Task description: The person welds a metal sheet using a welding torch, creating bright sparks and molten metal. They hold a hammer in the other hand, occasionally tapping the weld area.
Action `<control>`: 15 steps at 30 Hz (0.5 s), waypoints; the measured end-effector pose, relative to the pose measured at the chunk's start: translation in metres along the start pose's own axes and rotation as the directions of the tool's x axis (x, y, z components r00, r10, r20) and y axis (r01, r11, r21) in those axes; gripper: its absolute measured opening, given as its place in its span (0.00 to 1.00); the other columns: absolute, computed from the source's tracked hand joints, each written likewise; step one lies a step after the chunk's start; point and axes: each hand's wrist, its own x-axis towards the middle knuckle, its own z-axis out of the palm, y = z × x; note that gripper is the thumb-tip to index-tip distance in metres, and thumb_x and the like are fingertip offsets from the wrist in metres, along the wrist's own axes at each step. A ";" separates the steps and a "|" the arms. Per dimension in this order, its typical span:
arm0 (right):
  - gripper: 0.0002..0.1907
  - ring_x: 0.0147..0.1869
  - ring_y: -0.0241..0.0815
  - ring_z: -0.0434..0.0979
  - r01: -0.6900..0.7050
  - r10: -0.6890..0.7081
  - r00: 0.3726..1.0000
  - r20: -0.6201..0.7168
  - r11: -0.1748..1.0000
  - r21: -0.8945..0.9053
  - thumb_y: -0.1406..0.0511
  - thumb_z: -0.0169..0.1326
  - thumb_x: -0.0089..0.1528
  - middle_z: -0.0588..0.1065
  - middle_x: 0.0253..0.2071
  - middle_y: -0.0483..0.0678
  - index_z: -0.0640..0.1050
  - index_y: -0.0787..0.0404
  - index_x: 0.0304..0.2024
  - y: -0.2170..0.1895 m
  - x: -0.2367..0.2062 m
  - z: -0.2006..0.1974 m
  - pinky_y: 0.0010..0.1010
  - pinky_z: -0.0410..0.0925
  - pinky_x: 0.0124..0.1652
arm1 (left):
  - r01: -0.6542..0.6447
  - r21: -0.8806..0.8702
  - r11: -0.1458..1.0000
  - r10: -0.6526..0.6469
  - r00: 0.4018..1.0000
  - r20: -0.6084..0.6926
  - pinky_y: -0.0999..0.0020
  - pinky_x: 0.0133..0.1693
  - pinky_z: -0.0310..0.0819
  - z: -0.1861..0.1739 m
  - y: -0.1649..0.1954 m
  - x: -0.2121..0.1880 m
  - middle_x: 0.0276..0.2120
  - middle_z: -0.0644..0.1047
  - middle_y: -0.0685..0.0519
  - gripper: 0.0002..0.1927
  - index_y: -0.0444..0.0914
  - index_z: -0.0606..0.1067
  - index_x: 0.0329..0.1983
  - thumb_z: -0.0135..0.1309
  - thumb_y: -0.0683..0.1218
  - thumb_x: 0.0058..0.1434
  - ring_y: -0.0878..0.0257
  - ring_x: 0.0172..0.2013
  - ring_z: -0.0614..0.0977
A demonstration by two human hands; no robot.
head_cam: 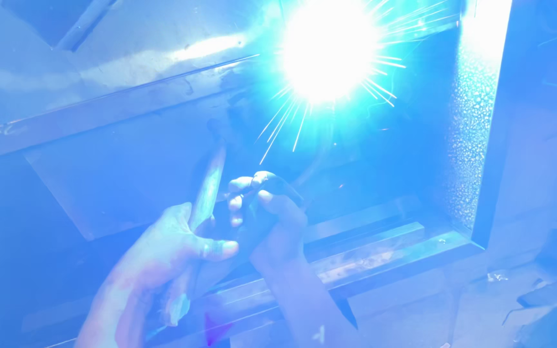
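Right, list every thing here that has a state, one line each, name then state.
welding arc: lit, throwing sparks
left hand: closed round the long metal tool
long metal tool: held upright, tilted slightly
right hand: gripping the dark holder
dark holder: held, pointed up toward the arc
metal frame: lying beneath the hands, lit blue
speckled metal panel: standing upright on the right

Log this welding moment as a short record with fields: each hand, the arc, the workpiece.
left hand: wrapped around a long slim metal tool, thumb pressed on its side
right hand: closed on a dark handle, raised toward the glare
arc: white burst throwing sparks, above both hands
workpiece: metal frame with a speckled upright side
light: strong blue cast, fine detail lost
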 end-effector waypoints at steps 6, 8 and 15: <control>0.16 0.39 0.46 0.77 0.047 -0.049 0.998 -0.025 0.997 -0.065 0.64 0.55 0.55 0.77 0.46 0.58 0.74 0.63 0.45 -0.001 0.001 0.003 0.36 0.73 0.37 | -0.019 -0.012 1.000 0.019 1.000 0.010 0.69 0.48 0.73 0.000 0.005 -0.003 0.39 0.84 0.55 0.27 0.39 0.80 0.48 0.71 0.41 0.41 0.65 0.44 0.84; 0.17 0.39 0.47 0.77 0.083 -0.083 0.996 -0.014 0.995 -0.053 0.64 0.55 0.56 0.77 0.48 0.60 0.73 0.64 0.46 0.003 0.004 0.002 0.34 0.72 0.36 | 0.054 0.046 0.997 -0.052 0.998 -0.043 0.68 0.45 0.75 0.003 0.007 -0.002 0.34 0.83 0.55 0.23 0.38 0.81 0.42 0.71 0.43 0.40 0.64 0.38 0.83; 0.20 0.38 0.47 0.77 0.093 -0.093 0.996 -0.003 0.995 -0.021 0.63 0.56 0.57 0.75 0.50 0.62 0.71 0.64 0.50 0.007 0.003 -0.003 0.32 0.73 0.36 | -0.041 0.001 0.999 0.041 0.999 -0.004 0.68 0.42 0.74 0.005 0.008 -0.006 0.31 0.80 0.56 0.23 0.36 0.81 0.41 0.70 0.38 0.39 0.65 0.34 0.79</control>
